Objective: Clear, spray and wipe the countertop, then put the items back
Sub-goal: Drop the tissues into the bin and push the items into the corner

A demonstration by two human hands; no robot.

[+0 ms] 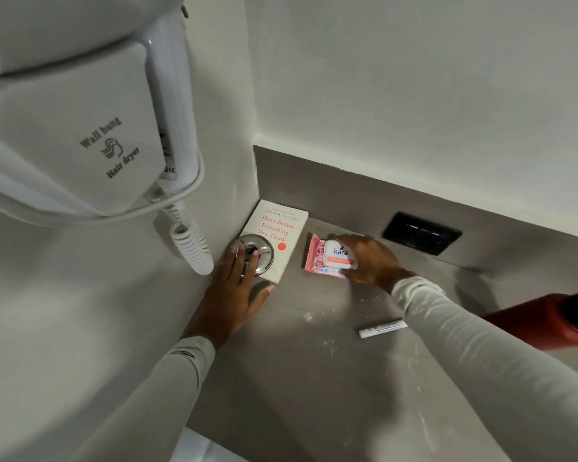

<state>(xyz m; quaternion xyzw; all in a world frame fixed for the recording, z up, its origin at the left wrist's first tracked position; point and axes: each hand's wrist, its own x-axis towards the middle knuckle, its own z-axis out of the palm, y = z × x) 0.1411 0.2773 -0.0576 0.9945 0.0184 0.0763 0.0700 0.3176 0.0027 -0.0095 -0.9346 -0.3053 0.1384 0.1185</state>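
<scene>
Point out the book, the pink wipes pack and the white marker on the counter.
book (282, 228): head view, on the white front cover by the red title.
pink wipes pack (312, 253): head view, on its pink left end.
white marker (382, 329): head view, on the middle of its barrel.

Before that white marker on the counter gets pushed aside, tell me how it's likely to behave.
The white marker looks round and slim, lying flat on the smooth grey countertop, so a sideways nudge would probably set it rolling. It seems stiff and light, easy to pinch. White powdery specks around it might let it slide a little.
</scene>
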